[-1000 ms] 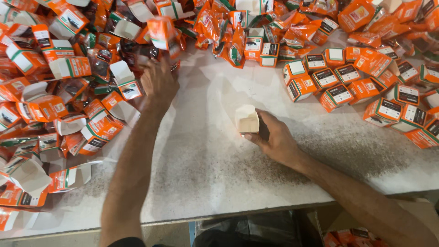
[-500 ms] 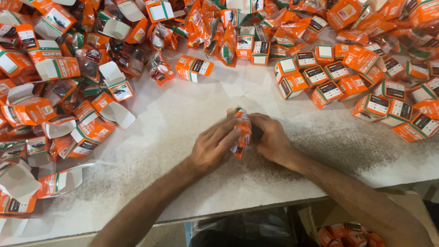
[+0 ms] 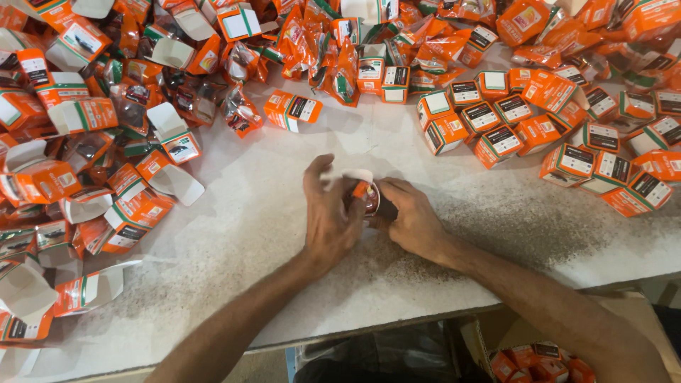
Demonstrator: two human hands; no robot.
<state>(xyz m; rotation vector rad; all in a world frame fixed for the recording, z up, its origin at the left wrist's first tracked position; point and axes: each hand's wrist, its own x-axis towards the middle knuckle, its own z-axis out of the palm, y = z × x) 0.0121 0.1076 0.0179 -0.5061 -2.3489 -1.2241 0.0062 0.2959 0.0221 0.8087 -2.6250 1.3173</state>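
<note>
My left hand (image 3: 330, 216) and my right hand (image 3: 410, 216) meet at the middle of a white table (image 3: 234, 234). Between them they grip a small orange box (image 3: 365, 193) with a white flap sticking up. A small dark round part shows at the box's open end, mostly hidden by my fingers. One closed orange box (image 3: 292, 110) lies alone on the table just beyond my hands.
Open, empty orange boxes (image 3: 106, 191) with raised flaps pile up on the left. Shiny orange packets (image 3: 333, 64) heap along the back. Closed orange boxes (image 3: 539, 120) with dark labels spread over the right. More boxes (image 3: 539, 362) sit below the table's front edge.
My left hand came back from the pile at the far left and joined the right at the box. Both hands now work at the box's open end.
</note>
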